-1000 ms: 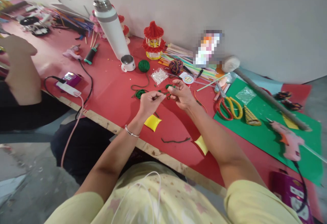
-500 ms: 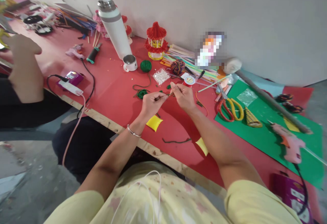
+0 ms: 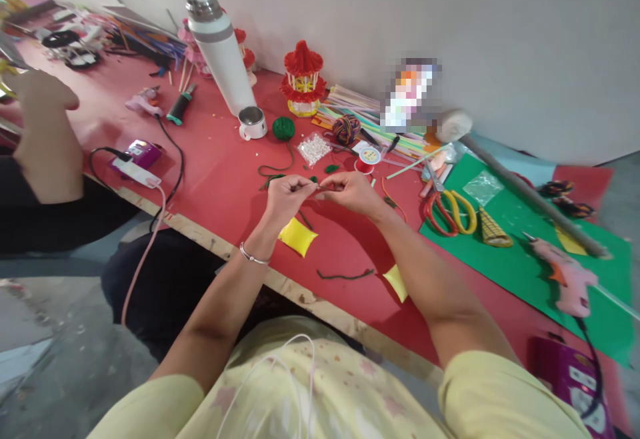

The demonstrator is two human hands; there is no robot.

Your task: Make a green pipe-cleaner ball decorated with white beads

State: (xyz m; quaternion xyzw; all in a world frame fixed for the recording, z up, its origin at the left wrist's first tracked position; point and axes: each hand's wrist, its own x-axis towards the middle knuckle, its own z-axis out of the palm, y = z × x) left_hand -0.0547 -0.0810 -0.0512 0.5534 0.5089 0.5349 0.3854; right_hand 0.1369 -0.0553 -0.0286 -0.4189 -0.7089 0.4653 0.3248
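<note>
My left hand point(image 3: 290, 197) and my right hand point(image 3: 353, 193) meet fingertip to fingertip over the red table, both in a pinch. A thin dark strand of yarn point(image 3: 320, 187) runs between the fingertips; its details are too small to make out. Just behind my left hand lies green yarn, partly hidden, leading back to a green yarn ball point(image 3: 283, 128). Below my hands are a small yellow pillow-shaped piece point(image 3: 299, 237), a loose dark green strand point(image 3: 345, 275) and a second yellow piece point(image 3: 397, 283), partly covered by my right forearm.
Behind my hands lie a bag of white beads point(image 3: 315, 150), a multicoloured yarn ball point(image 3: 346, 129) and a red thread spool point(image 3: 369, 157). Scissors point(image 3: 450, 212) and a pink glue gun point(image 3: 565, 275) are at right. A white thermos point(image 3: 220, 52) stands at the back; another person's arm point(image 3: 47, 135) shows at left.
Both hands have shifted slightly, the left one leftward and the right one a little lower. The right hand has turned so its fingers point left toward the strand.
</note>
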